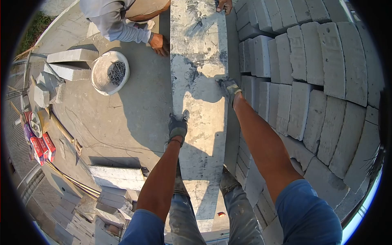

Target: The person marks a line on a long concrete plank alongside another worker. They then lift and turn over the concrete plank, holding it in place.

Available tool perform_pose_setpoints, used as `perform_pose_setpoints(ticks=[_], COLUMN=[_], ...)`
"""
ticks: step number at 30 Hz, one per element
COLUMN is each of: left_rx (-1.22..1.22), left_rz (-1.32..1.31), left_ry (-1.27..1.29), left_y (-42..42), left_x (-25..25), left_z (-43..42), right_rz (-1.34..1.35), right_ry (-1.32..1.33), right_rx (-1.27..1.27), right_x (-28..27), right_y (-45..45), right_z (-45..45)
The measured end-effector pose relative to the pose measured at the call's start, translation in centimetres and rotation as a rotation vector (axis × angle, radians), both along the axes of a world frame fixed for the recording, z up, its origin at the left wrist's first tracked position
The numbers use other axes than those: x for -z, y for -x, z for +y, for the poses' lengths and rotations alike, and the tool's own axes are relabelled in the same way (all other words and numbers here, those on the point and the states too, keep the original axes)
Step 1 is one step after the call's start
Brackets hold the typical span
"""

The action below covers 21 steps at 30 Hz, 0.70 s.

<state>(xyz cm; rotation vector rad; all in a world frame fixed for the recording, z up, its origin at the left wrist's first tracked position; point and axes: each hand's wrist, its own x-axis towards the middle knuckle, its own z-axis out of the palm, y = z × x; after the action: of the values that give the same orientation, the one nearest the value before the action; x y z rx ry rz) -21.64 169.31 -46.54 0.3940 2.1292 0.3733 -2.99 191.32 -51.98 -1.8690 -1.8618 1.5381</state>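
A long, flat board (202,141), pale and stained with cement, runs from the top of the view down between my legs. My left hand (178,127), in a dark glove, grips its left edge with the thumb on top. Farther up, my right hand (229,90), also gloved, is closed on the right edge; its fingers are partly hidden. At the far end a co-worker's hand (223,5) holds the board's right edge. The co-worker's other hand (159,44) is low beside the left edge.
Grey blocks (314,98) are stacked along the right side. A white bucket (110,72) with nails stands on the left, near loose blocks (73,56). Red bags (43,147), wooden poles (73,182) and more blocks (112,200) lie at the lower left.
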Motion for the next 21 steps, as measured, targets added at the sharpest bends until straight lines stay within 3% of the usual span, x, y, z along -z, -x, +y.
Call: perform_pose_setpoints(ticks=[4,6,8,18,21], left_rx=[0.018,0.013,0.009,0.029,0.029], left_rz=[0.022,0.028,0.032,0.063,0.068], left_ry=[0.026,0.017,0.009,0.060,0.059], left_y=[0.0,0.0,-0.1,-0.2,-0.1], left_x=[-0.6,-0.2,-0.4,-2.1,-1.9], left_z=[0.2,0.0,0.1,0.8,0.7], right_rz=[-0.051,-0.120,-0.513,-0.520,-0.431], right_ry=[-0.093,-0.112,-0.352,-0.306,-0.292], right_rx=[-0.109,-0.191,-0.653,-0.713,-0.611], right_x=[0.6,-1.9,-4.0,-4.3,-4.8], right_y=[0.1,0.7,1.1,1.2,1.5], right_z=[0.1,0.3,0.3,0.6,0.5])
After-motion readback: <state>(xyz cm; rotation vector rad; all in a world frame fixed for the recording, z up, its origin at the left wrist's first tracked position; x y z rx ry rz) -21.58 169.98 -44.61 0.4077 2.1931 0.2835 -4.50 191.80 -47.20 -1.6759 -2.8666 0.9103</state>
